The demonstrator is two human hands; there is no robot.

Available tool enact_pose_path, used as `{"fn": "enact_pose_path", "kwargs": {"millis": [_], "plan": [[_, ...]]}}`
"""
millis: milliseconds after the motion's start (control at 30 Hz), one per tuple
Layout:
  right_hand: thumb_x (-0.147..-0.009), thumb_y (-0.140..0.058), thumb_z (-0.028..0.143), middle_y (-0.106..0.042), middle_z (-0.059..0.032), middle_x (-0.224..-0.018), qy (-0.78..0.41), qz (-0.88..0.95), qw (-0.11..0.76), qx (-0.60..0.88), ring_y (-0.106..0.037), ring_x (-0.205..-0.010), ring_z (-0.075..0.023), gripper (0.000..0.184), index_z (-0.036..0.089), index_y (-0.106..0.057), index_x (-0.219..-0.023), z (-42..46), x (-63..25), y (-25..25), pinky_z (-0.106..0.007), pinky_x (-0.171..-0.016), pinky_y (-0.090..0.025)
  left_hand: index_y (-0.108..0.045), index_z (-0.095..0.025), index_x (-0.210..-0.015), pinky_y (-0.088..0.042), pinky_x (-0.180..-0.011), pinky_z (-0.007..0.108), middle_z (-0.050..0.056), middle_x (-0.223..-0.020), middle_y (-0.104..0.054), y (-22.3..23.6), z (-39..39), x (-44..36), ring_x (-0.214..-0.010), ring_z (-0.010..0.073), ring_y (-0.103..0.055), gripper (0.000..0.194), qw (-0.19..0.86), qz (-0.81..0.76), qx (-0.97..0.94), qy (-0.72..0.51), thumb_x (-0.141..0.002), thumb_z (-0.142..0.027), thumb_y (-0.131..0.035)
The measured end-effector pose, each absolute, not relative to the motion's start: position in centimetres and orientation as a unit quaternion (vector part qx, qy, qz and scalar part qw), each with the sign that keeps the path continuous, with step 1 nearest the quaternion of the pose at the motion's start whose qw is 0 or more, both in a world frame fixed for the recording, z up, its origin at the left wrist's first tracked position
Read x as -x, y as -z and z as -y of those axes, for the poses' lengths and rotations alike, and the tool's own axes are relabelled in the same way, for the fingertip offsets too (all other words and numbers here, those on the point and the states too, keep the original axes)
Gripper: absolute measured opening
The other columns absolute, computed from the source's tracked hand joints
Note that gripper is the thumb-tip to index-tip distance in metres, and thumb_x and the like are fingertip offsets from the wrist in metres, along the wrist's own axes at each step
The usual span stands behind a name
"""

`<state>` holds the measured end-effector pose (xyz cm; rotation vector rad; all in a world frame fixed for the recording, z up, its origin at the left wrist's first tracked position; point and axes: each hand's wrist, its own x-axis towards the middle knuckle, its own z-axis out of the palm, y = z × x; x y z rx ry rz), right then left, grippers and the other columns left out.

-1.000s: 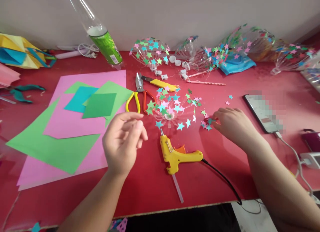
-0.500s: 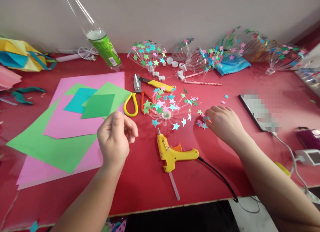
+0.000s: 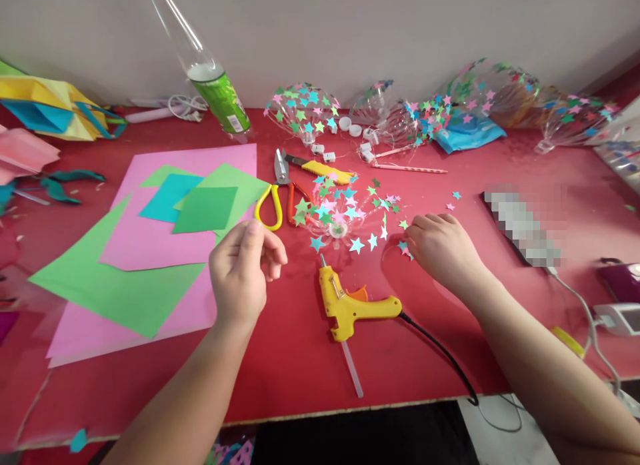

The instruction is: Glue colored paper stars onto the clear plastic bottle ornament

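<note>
Curled fingers and a thumb pressed to the index finger form a pinch in my left hand (image 3: 243, 271), raised by the edge of the colored paper sheets; whatever it may hold is hidden. My right hand (image 3: 445, 251) reaches down to the table, its bent fingers together over a small pile of paper stars (image 3: 404, 249). Its fingertips are covered, so I cannot make out what they hold. Between the hands lies a clear plastic piece (image 3: 338, 230) with splayed strips and pink, green and blue stars on it. A yellow glue gun (image 3: 350, 307) rests in front of it.
Scissors (image 3: 270, 208) and a yellow-handled cutter (image 3: 327, 171) lie behind the plastic piece. A green-labelled bottle (image 3: 220, 99) and several star-covered plastic domes (image 3: 303, 108) line the wall. A phone (image 3: 523, 228) lies right. The glue gun's black cord (image 3: 443, 351) runs to the front edge.
The whole view has shifted slightly. My right hand has moved a little left over the star pile, covering more of it. My left hand keeps its pinched pose.
</note>
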<state>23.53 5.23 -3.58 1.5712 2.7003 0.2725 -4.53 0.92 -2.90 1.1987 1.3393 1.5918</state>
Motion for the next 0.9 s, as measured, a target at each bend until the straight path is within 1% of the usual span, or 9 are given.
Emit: {"fn": "enact_pose_path", "kwargs": {"millis": [67,133,233,300,400,467,667,800,900], "plan": [[-0.091,-0.044,0.016,-0.065,-0.0078,-0.075,-0.084,-0.851,-0.033,-0.518,-0.057,-0.069,-0.0182,0.026,0.015,-0.067,-0.078,-5.3,-23.8,3.2,-0.031,-0.062,-0.033,-0.057,-0.020,-0.067,-0.028,-0.033,0.024,-0.002,-0.055,-0.057,2.7,-0.7,4.5,-0.037,0.0068,-0.044,0.031,0.354,-0.525,-0.466,-0.618,-0.094,-0.035,-0.051],[-0.092,-0.046,0.019,-0.068,-0.0073,-0.079,-0.054,-0.831,-0.128,-0.538,-0.060,-0.071,-0.0179,0.023,0.016,-0.068,-0.085,-4.9,-23.8,2.5,-0.030,-0.063,-0.039,-0.058,-0.021,-0.074,-0.030,-0.034,0.023,-0.002,-0.055,-0.057,2.4,-0.2,4.4,-0.038,0.0074,-0.045,0.023,0.344,-0.526,-0.475,-0.616,-0.093,-0.032,-0.052],[-0.090,-0.054,0.023,-0.071,-0.0030,-0.083,0.040,-0.783,-0.297,-0.545,-0.064,-0.074,-0.0155,0.013,0.020,-0.067,-0.090,-3.7,-23.0,0.9,-0.026,-0.064,-0.046,-0.061,-0.021,-0.081,-0.035,-0.036,0.022,-0.002,-0.057,-0.058,1.8,0.9,4.1,-0.040,0.0072,-0.047,0.014,0.326,-0.504,-0.525,-0.604,-0.092,-0.028,-0.054],[-0.087,-0.060,0.025,-0.070,0.0002,-0.079,0.118,-0.766,-0.337,-0.534,-0.065,-0.071,-0.0135,0.007,0.022,-0.067,-0.086,-2.4,-22.0,-0.2,-0.024,-0.062,-0.047,-0.062,-0.021,-0.084,-0.037,-0.039,0.020,-0.002,-0.058,-0.059,1.4,1.6,3.7,-0.042,0.0071,-0.050,0.012,0.325,-0.478,-0.589,-0.564,-0.092,-0.024,-0.054],[-0.084,-0.064,0.025,-0.070,0.0024,-0.075,0.287,-0.757,-0.325,-0.489,-0.065,-0.068,-0.0106,0.006,0.021,-0.065,-0.079,-0.5,-20.2,-1.3,-0.021,-0.062,-0.049,-0.064,-0.019,-0.084,-0.042,-0.043,0.020,-0.001,-0.061,-0.062,1.0,2.3,2.8,-0.048,0.0088,-0.055,0.010,0.351,-0.434,-0.694,-0.455,-0.089,-0.020,-0.055],[-0.084,-0.064,0.023,-0.068,0.0037,-0.072,0.357,-0.760,-0.311,-0.445,-0.063,-0.064,-0.0083,0.005,0.020,-0.063,-0.080,0.4,-19.1,-1.3,-0.019,-0.059,-0.048,-0.063,-0.017,-0.083,-0.042,-0.043,0.021,0.000,-0.061,-0.064,1.1,2.6,2.2,-0.048,0.0094,-0.055,0.007,0.369,-0.408,-0.733,-0.400,-0.086,-0.019,-0.057],[-0.087,-0.060,0.023,-0.065,0.0043,-0.071,0.442,-0.745,-0.295,-0.403,-0.061,-0.063,-0.0065,0.007,0.019,-0.061,-0.082,1.2,-17.8,-0.2,-0.017,-0.056,-0.047,-0.056,-0.018,-0.072,-0.036,-0.042,0.020,-0.004,-0.053,-0.051,1.8,2.7,1.3,-0.045,0.0071,-0.043,0.015,0.375,-0.394,-0.750,-0.375,-0.086,-0.015,-0.052],[-0.092,-0.053,0.024,-0.066,0.0011,-0.076,0.392,-0.790,-0.291,-0.370,-0.061,-0.064,-0.0081,0.011,0.018,-0.062,-0.091,1.0,-18.0,0.2,-0.021,-0.059,-0.048,-0.058,-0.018,-0.072,-0.038,-0.045,0.022,-0.001,-0.056,-0.055,1.6,2.6,1.7,-0.049,0.0096,-0.047,0.017,0.368,-0.410,-0.735,-0.396,-0.087,-0.015,-0.050],[-0.091,-0.052,0.025,-0.066,-0.0046,-0.084,0.262,-0.879,-0.208,-0.340,-0.060,-0.072,-0.0139,0.014,0.016,-0.062,-0.096,0.9,-18.0,0.7,-0.028,-0.064,-0.049,-0.059,-0.018,-0.075,-0.040,-0.046,0.022,0.000,-0.059,-0.057,1.5,2.4,2.5,-0.050,0.0098,-0.050,0.015,0.360,-0.438,-0.690,-0.449,-0.088,-0.017,-0.051]]}}
